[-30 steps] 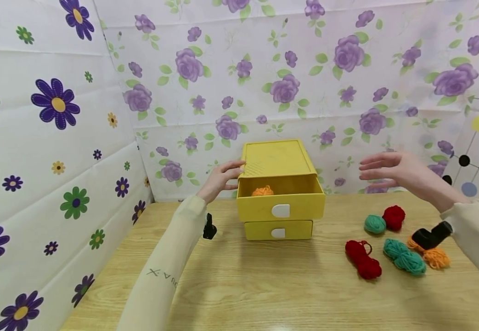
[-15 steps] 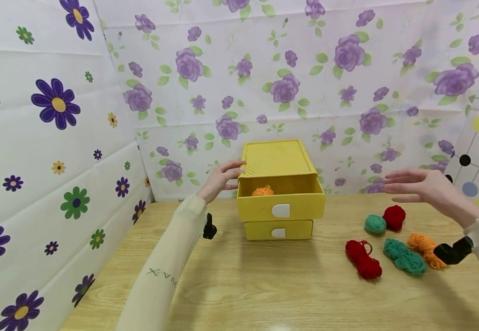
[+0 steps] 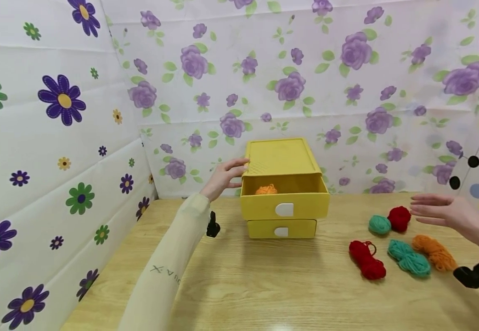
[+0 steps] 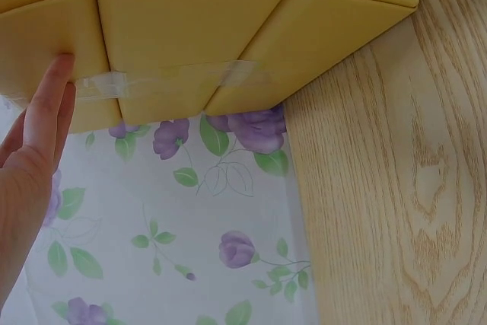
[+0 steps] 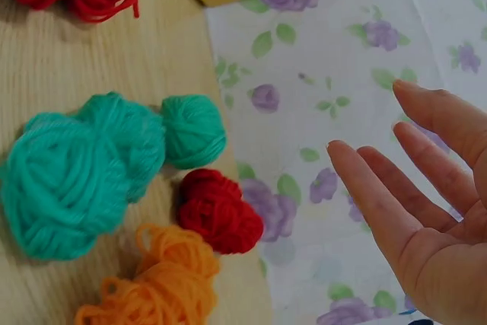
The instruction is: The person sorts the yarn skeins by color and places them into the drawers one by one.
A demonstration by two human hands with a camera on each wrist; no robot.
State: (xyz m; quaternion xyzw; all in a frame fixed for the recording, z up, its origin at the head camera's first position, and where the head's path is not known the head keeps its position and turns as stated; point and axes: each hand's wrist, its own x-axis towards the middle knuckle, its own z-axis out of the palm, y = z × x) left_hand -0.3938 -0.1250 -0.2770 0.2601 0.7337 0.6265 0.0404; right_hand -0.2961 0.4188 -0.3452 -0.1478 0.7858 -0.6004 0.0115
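Observation:
A yellow drawer box [image 3: 281, 156] stands against the back cloth, its upper drawer [image 3: 264, 207] pulled out and its lower drawer [image 3: 260, 229] pushed in. Orange yarn [image 3: 266, 189] lies inside the upper drawer at the left. My left hand [image 3: 224, 177] touches the box's left side with straight fingers, fingertips at the top edge. My right hand [image 3: 456, 216] is in the air at the right, holding nothing, fingers extended and spread. Below and left of it lie a teal yarn ball [image 3: 380, 225], a red yarn ball [image 3: 399, 218] and an orange skein [image 3: 434, 252].
A red skein [image 3: 367, 260] and a teal skein [image 3: 409, 258] lie on the right of the wooden table [image 3: 264, 289]. A flowered cloth wall [image 3: 206, 101] rises behind the box, and another cloth wall [image 3: 28, 151] stands at the left.
My right hand has moved right and down, away from the box and toward the right edge of the head view. My left hand has stayed at the box. The head view has shifted slightly.

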